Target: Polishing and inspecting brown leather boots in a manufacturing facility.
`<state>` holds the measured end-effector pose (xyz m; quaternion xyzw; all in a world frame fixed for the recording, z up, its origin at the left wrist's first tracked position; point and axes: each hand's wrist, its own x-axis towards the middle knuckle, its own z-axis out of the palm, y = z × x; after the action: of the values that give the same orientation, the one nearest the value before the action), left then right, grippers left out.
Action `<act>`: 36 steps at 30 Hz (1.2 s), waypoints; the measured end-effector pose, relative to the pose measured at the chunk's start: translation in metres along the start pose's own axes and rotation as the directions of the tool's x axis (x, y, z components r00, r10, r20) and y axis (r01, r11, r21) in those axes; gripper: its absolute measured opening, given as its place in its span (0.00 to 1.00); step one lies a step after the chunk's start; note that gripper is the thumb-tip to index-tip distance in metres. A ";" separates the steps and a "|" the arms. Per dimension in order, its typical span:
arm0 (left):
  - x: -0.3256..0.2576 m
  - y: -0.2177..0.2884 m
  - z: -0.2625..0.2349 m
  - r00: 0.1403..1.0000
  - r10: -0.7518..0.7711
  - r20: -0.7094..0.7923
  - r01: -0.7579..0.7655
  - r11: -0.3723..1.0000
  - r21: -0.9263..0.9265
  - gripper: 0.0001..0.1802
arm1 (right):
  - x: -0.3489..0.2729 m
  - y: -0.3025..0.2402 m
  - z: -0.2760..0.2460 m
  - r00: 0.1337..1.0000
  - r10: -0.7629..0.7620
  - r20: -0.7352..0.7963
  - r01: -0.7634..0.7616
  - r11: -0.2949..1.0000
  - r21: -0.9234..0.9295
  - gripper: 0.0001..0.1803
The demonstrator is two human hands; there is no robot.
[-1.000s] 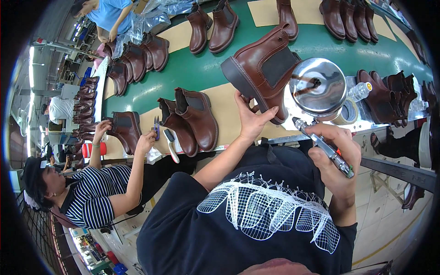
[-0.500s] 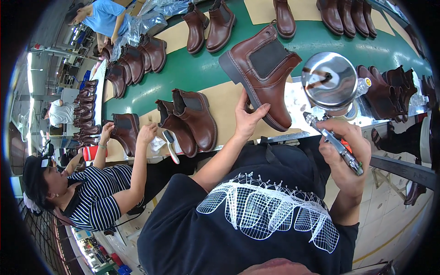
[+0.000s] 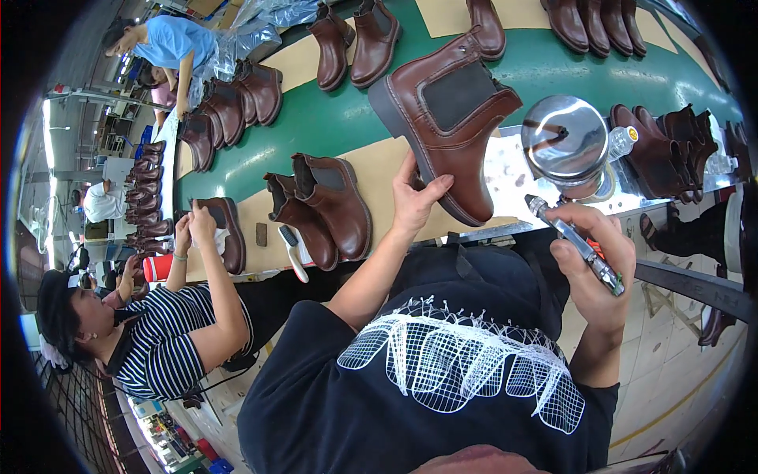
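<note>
My left hand (image 3: 417, 204) grips a brown Chelsea boot (image 3: 474, 162) near its sole, thumb on the upper. The boot hangs tilted over the table, its dark elastic side panel facing up and its toe pointing toward me. Wrapped around a metal spray gun (image 3: 583, 246) is my right hand (image 3: 602, 276). The gun's nozzle end points toward the boot but stays apart from it. A shiny round metal cup (image 3: 565, 146) shows just beyond the gun; how the two join is hard to make out.
Brown boots stand in groups along the green table (image 3: 316, 118), with a close pair (image 3: 335, 201) left of my arm. A white-handled brush (image 3: 295, 254) and a small dark block (image 3: 261, 234) lie nearby. A co-worker in stripes (image 3: 174, 340) handles another boot (image 3: 229, 237) at left.
The boot in my left hand has shifted slightly left and turned a little. The co-worker's hands have come together beside their boot, and the person in blue has moved left.
</note>
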<state>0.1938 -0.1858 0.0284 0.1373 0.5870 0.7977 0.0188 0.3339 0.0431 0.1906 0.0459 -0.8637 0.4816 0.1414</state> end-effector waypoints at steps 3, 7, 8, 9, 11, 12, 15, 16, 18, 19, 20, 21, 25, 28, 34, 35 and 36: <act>-0.003 -0.006 -0.008 0.998 -0.059 0.005 0.059 0.996 -0.068 0.29 | -0.002 0.003 -0.001 0.998 0.034 -0.057 -0.031 0.999 0.044 0.14; -0.006 -0.017 -0.017 0.994 -0.111 0.008 0.111 0.989 -0.099 0.25 | -0.004 0.007 -0.003 0.989 0.075 -0.125 -0.061 0.992 0.113 0.14; -0.008 -0.020 -0.019 0.991 -0.130 0.020 0.132 0.981 -0.140 0.24 | -0.005 0.009 -0.004 0.984 0.088 -0.152 -0.067 0.988 0.140 0.14; -0.009 -0.023 -0.021 0.988 -0.148 0.031 0.152 0.972 -0.180 0.24 | -0.005 0.010 -0.008 0.986 0.073 -0.148 -0.056 0.992 0.116 0.14; -0.009 -0.023 -0.026 0.976 -0.213 0.045 0.218 0.948 -0.230 0.25 | -0.005 0.011 -0.012 0.990 0.015 -0.140 -0.003 0.996 0.085 0.14; -0.009 -0.023 -0.029 0.959 -0.277 0.060 0.282 0.918 -0.277 0.25 | -0.005 0.011 -0.014 0.991 -0.044 -0.129 0.051 0.997 0.056 0.15; -0.007 -0.015 -0.016 0.940 -0.335 0.070 0.339 0.882 -0.327 0.32 | -0.003 0.013 -0.019 0.991 -0.022 -0.132 0.034 0.996 0.086 0.15; -0.006 -0.006 -0.011 0.924 -0.372 0.086 0.377 0.854 -0.358 0.35 | -0.004 0.011 -0.019 0.990 0.003 -0.139 0.012 0.994 0.105 0.15; -0.004 0.002 -0.006 0.914 -0.396 0.087 0.400 0.844 -0.357 0.37 | -0.002 0.009 -0.019 0.991 -0.033 -0.130 0.043 0.996 0.075 0.15; -0.005 0.003 -0.005 0.904 -0.420 0.082 0.420 0.834 -0.358 0.39 | -0.002 0.008 -0.018 0.991 -0.069 -0.114 0.075 0.996 0.047 0.15; -0.005 0.004 -0.006 0.904 -0.420 0.081 0.420 0.834 -0.357 0.39 | -0.001 0.006 -0.016 0.991 -0.068 -0.114 0.074 0.996 0.048 0.15; -0.005 0.004 -0.006 0.899 -0.430 0.088 0.430 0.825 -0.365 0.39 | 0.001 0.002 -0.013 0.990 -0.026 -0.135 0.037 0.997 0.075 0.15; -0.003 0.003 -0.009 0.874 -0.472 0.119 0.476 0.777 -0.412 0.39 | 0.006 -0.002 -0.009 0.989 0.022 -0.148 -0.005 0.994 0.111 0.15; 0.001 0.000 -0.017 0.786 -0.586 0.195 0.554 0.530 -0.642 0.38 | 0.005 0.000 -0.009 0.987 0.054 -0.151 -0.038 0.994 0.107 0.15; 0.009 -0.003 -0.022 0.836 -0.383 0.394 0.548 0.530 -0.648 0.31 | 0.002 -0.003 -0.009 0.986 0.072 -0.150 -0.054 0.992 0.116 0.17; 0.010 -0.007 -0.025 0.847 -0.333 0.415 0.526 0.642 -0.558 0.29 | 0.002 -0.004 -0.010 0.989 0.056 -0.135 -0.042 0.993 0.108 0.17; 0.008 -0.009 -0.025 0.846 -0.335 0.415 0.527 0.642 -0.557 0.29 | 0.002 -0.005 -0.011 0.989 0.058 -0.134 -0.043 0.993 0.110 0.17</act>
<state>0.1790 -0.2050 0.0150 0.0853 0.2783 0.8952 0.3374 0.3353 0.0496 0.2001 -0.0019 -0.8259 0.5324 0.1855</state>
